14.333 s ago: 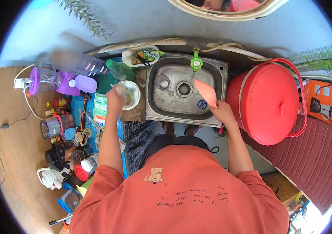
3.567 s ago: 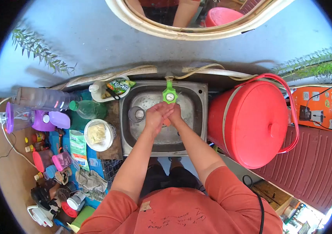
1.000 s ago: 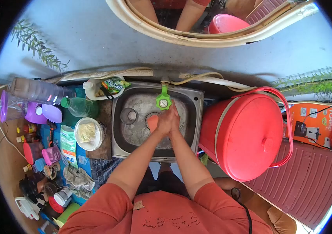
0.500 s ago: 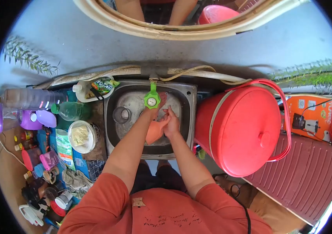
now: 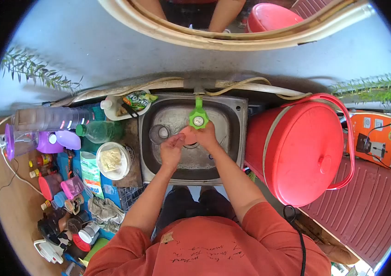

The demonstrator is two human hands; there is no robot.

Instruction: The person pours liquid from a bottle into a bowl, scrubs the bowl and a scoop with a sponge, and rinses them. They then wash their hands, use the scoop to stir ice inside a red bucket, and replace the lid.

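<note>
A salmon-coloured plastic cup [image 5: 188,136] is held low over the sink [image 5: 146,161], just below the green tap [image 5: 198,120]. My left hand [image 5: 171,151] pinches its left edge between thumb and fingers. My right hand [image 5: 206,137] is closed on its right side, with the fingertips partly hidden behind the tap head. Left of the hands, a clear drinking glass [image 5: 160,134] stands in the steel basin. Wet, soapy-looking patches mark the basin floor.
Right of the sink stands a big red lidded bucket [image 5: 296,154]. Along the left are a tub with a yellowish sponge [image 5: 111,158], a green bottle [image 5: 101,132], a white dish [image 5: 126,109] with a green packet, and a grey cloth [image 5: 106,214]. A mirror [image 5: 232,39] hangs ahead.
The cup has been raised toward the tap and turned. My left arm, earlier reaching across under the tap, has drawn back to the left; my right hand moved up under the tap.
</note>
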